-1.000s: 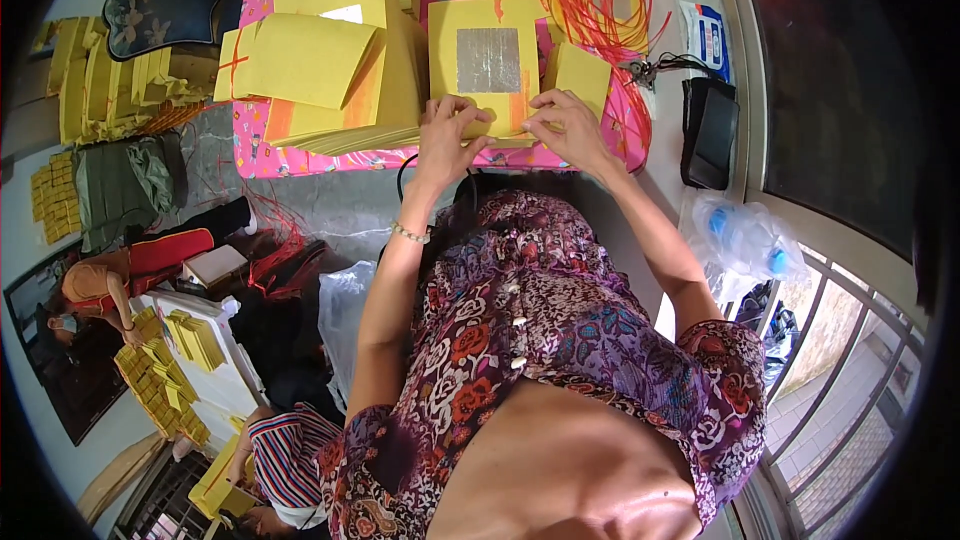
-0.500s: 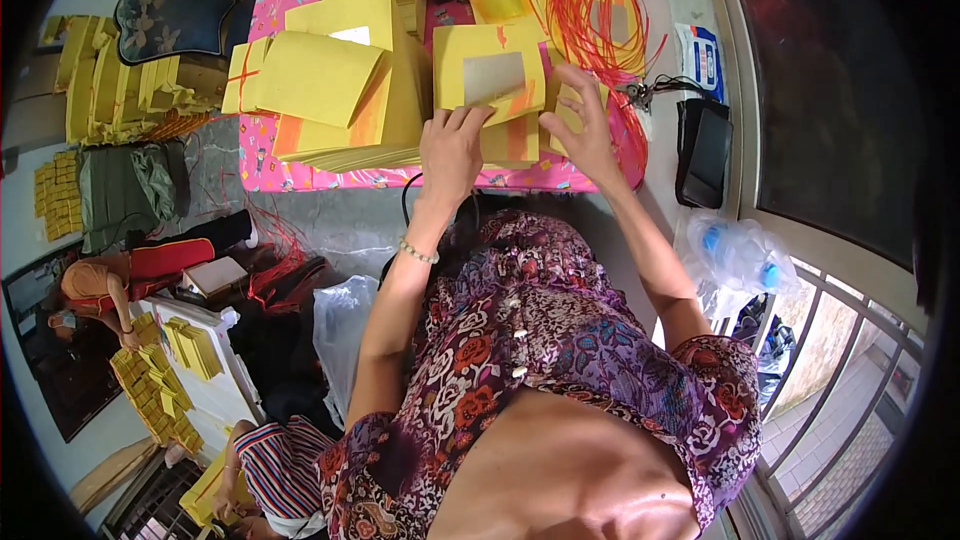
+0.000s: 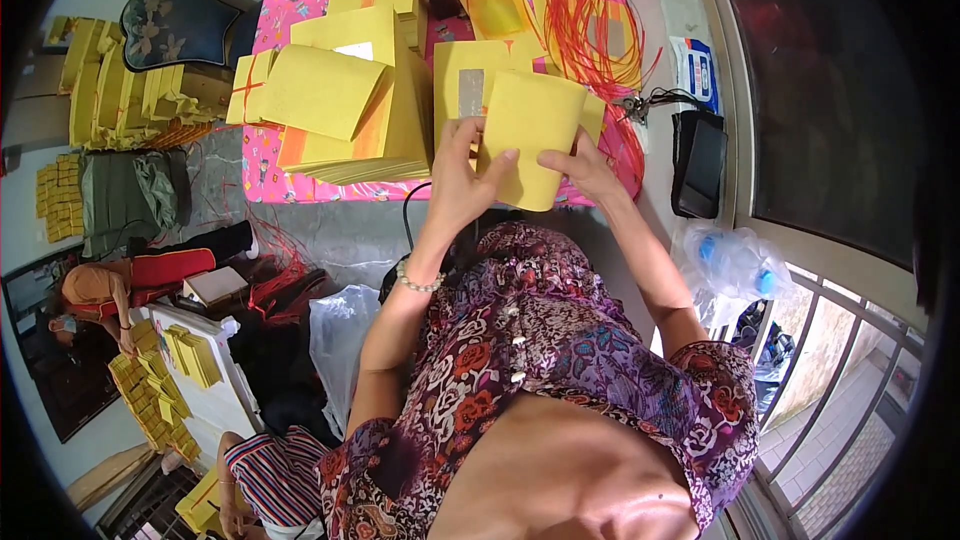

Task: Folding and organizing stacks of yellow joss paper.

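Both of my hands hold one folded yellow paper sheet (image 3: 530, 135) lifted over the near edge of the pink table (image 3: 280, 165). My left hand (image 3: 462, 175) grips its left edge, with the fingers across the front. My right hand (image 3: 585, 172) pinches its right lower edge. Just behind it lies a yellow sheet with a silver square (image 3: 465, 80). A thick stack of folded yellow sheets (image 3: 345, 115) sits to the left of my left hand.
Red strings (image 3: 590, 10) spread over the far right of the table. A black device (image 3: 697, 175) and a plastic bottle (image 3: 735, 260) lie to the right. Yellow paper bundles (image 3: 110, 90) pile up at left. Two other people (image 3: 110, 290) sit on the floor at lower left.
My hands have lifted the yellow sheet off the table and folded it, so its silver square no longer shows. The view has moved closer to the table.
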`<state>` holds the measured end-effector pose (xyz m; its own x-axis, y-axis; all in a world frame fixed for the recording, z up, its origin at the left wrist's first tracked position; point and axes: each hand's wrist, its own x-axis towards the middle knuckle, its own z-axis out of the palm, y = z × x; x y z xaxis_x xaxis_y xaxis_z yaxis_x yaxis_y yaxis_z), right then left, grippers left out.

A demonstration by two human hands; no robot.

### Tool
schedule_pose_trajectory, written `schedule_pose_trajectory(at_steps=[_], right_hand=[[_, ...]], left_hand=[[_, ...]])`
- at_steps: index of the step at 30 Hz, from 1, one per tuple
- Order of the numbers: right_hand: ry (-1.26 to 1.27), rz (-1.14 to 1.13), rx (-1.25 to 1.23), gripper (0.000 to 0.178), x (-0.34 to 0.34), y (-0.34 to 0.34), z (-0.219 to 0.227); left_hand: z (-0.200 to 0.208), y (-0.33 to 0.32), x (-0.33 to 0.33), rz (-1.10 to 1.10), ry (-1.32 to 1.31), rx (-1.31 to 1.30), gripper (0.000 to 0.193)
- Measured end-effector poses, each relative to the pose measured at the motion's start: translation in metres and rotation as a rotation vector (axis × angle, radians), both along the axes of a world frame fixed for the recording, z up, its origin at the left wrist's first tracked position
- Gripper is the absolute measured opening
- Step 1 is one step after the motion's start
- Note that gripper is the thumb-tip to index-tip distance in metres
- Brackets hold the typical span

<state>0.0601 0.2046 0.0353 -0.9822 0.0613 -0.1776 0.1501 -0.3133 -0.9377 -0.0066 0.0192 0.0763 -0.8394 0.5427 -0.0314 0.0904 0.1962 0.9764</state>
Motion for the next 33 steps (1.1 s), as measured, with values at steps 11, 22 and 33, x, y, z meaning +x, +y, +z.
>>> schedule_pose_trajectory(at_steps=[11,22,33], right_hand=[[0.004,-0.103,0.013,0.053,0.005,-0.006,0.017],[-0.070,-0.185,0.002,0.044,0.006,-0.010,0.028],[-0.089,-0.165,-0.039,0.043,0.002,-0.005,0.028]], left_hand=[[-0.018,0.011,0.003,-0.120,-0.298,0.312,0.050],[-0.002,0.013,0.003,-0.130,-0.544,0.317,0.044],[0.006,0.019,-0.003,-0.058,-0.586,0.272,0.049]])
